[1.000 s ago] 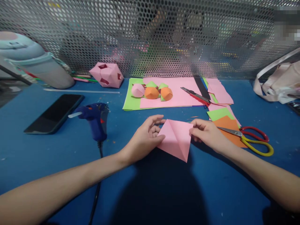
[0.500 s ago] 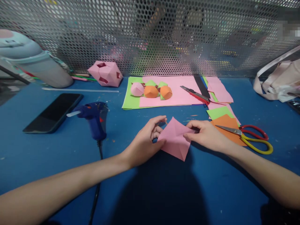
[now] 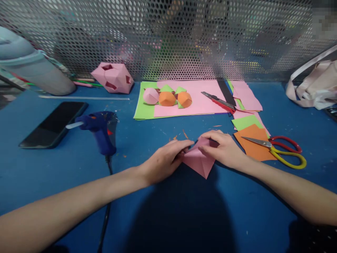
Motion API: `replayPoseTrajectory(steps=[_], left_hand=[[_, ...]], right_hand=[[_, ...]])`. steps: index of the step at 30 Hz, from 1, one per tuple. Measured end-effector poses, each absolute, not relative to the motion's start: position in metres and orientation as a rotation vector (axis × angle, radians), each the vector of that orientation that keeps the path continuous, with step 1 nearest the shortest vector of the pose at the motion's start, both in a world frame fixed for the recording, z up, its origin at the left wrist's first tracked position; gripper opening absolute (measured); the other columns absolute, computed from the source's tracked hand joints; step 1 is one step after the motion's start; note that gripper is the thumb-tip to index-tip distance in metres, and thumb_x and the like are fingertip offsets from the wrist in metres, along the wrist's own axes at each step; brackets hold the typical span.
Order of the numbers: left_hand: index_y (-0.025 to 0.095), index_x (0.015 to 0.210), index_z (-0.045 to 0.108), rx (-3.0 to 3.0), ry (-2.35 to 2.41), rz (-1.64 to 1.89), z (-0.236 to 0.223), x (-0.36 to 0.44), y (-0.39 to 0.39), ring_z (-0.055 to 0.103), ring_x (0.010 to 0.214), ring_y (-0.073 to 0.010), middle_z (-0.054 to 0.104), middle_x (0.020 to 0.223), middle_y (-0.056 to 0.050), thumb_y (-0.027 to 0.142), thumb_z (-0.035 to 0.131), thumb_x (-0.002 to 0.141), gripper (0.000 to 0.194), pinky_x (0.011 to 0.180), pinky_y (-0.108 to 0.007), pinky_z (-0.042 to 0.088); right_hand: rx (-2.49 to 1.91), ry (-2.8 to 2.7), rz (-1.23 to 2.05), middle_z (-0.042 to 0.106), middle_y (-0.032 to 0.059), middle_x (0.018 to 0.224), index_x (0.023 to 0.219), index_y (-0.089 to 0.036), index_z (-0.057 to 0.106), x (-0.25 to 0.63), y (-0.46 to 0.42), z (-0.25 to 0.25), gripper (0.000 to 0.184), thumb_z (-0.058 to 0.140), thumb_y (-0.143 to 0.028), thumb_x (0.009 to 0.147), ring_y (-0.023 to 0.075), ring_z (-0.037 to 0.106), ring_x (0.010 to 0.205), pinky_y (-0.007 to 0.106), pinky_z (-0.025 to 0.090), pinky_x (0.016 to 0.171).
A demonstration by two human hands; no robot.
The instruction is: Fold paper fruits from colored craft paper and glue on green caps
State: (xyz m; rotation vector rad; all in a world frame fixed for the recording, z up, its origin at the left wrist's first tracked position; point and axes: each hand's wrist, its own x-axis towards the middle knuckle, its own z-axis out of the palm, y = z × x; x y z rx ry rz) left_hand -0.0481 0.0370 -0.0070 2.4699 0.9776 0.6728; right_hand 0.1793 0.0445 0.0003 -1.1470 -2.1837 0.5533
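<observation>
A creased pink paper square [image 3: 202, 162] is held between both hands above the blue table, one corner pointing toward me. My left hand [image 3: 167, 160] pinches its left side, the fingertips partly hidden behind the sheet. At the upper right edge my right hand [image 3: 223, 147] grips it with thumb and fingers, and the far part of the paper is bent up there. Just right of that hand lie orange paper squares [image 3: 254, 137], with open scissors [image 3: 272, 146] resting over them.
A blue glue gun [image 3: 101, 131] with its cord is left of my arm, beside a phone [image 3: 54, 124]. Behind are a pink paper polyhedron [image 3: 113, 79], small folded paper pieces [image 3: 167, 99] on stacked sheets [image 3: 197, 109], and a box cutter [image 3: 218, 101]. A perforated metal panel [image 3: 163, 42] borders the back.
The pink square lay nearly flat between my hands; its far part is now bent upward. My right hand has moved toward the far corner, and my left fingers have closed further around the edge.
</observation>
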Motion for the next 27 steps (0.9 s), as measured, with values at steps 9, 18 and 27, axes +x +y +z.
replayPoseTrajectory(steps=[9, 18, 27], left_hand=[[0.018, 0.116, 0.05, 2.311, 1.105, 0.697, -0.002, -0.054, 0.042, 0.06, 0.077, -0.0115, 0.063, 0.088, -0.002, 0.007, 0.049, 0.079, 0.039, 0.073, -0.023, 0.05], [0.018, 0.112, 0.055, 2.337, 1.03, 0.578, 0.004, -0.061, 0.05, 0.059, 0.076, -0.0113, 0.064, 0.088, -0.002, 0.009, 0.044, 0.081, 0.034, 0.07, -0.022, 0.048], [0.02, 0.106, 0.06, 2.308, 1.053, 0.45, 0.011, -0.065, 0.056, 0.057, 0.072, -0.0104, 0.063, 0.083, 0.001, 0.008, 0.046, 0.08, 0.032, 0.068, -0.02, 0.043]], right_hand=[[-0.616, -2.457, 0.324, 0.066, 0.0089, 0.109, 0.102, -0.017, 0.059, 0.199, 0.042, -0.017, 0.027, 0.04, -0.007, 0.086, 0.0183, 0.058, 0.103, 0.039, 0.047, 0.084], [-0.589, -2.647, 0.316, 0.064, 0.012, 0.113, 0.115, -0.013, 0.056, 0.194, 0.034, -0.006, 0.026, 0.041, -0.018, 0.094, 0.019, 0.059, 0.104, 0.037, 0.05, 0.085], [-0.274, -2.756, -0.012, 0.062, 0.0143, 0.119, 0.103, -0.012, 0.063, 0.196, 0.035, -0.01, 0.021, 0.047, -0.013, 0.09, 0.0233, 0.048, 0.123, 0.043, 0.048, 0.093]])
